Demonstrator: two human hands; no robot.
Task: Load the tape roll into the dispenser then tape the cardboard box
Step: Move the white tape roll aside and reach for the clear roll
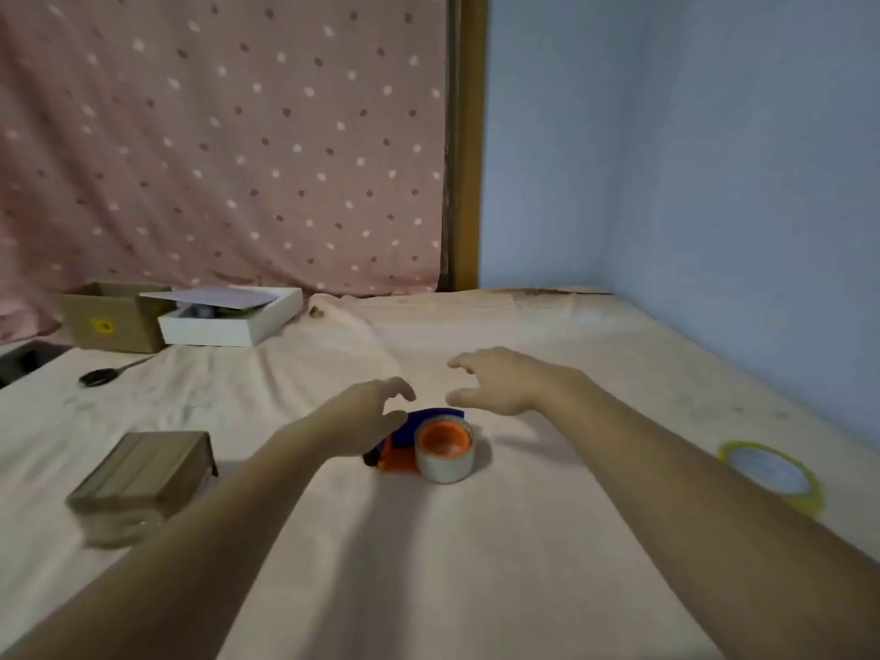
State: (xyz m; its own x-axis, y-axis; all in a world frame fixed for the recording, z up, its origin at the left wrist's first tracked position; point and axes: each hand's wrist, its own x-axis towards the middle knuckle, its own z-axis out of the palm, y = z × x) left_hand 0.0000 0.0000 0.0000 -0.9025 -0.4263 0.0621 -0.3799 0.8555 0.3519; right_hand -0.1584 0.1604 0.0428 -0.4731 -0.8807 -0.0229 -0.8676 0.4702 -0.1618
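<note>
An orange and blue tape dispenser [405, 440] lies on the pale sheet in the middle, with a clear tape roll [445, 462] seated around its orange hub. My left hand [366, 414] hovers just left of and over it, fingers curled and apart, holding nothing. My right hand [495, 381] floats above and to the right of the dispenser, fingers spread. A closed brown cardboard box [143, 473] sits at the left. A second tape roll [774, 473] with a yellow-green rim lies flat at the right.
At the back left stand an open cardboard box [112, 316] and a white tray-like box [228, 321] with a loose lid. A dark spoon-like object [102, 375] lies near them. A blue wall [714, 183] bounds the right side, a dotted pink curtain [214, 135] the back.
</note>
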